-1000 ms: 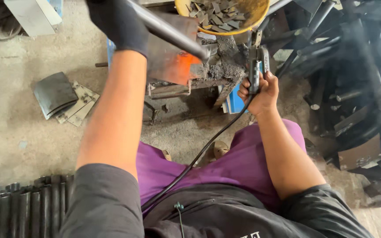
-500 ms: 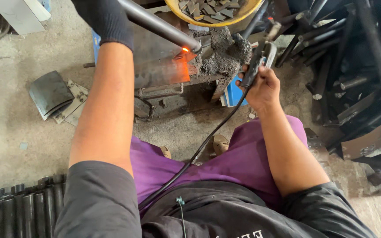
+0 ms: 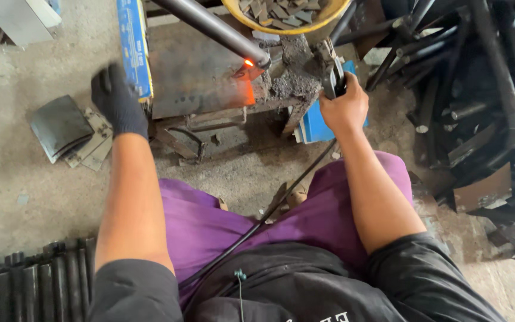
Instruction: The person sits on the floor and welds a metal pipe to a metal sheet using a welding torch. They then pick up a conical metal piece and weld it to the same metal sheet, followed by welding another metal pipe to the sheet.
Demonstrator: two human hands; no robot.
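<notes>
The dark steel tube [image 3: 216, 28] now lies unheld on the rusty metal block [image 3: 201, 80], its glowing end at one o'clock. The gloved left hand [image 3: 116, 98] has let go, dropping to ten o'clock, fingers loose beside the blue box [image 3: 133, 48]. The right hand [image 3: 344, 107] stays clenched around the electrode holder [image 3: 332, 74].

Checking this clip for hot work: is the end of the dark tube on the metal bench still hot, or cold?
Hot. The tube's end glows orange where it meets the bench; the right hand holds the welding holder beside it.

tube [image 3: 210, 27] on bench [image 3: 198, 77] | bowl [image 3: 329, 18] behind | flat pieces [image 3: 67, 128] left on floor
</notes>
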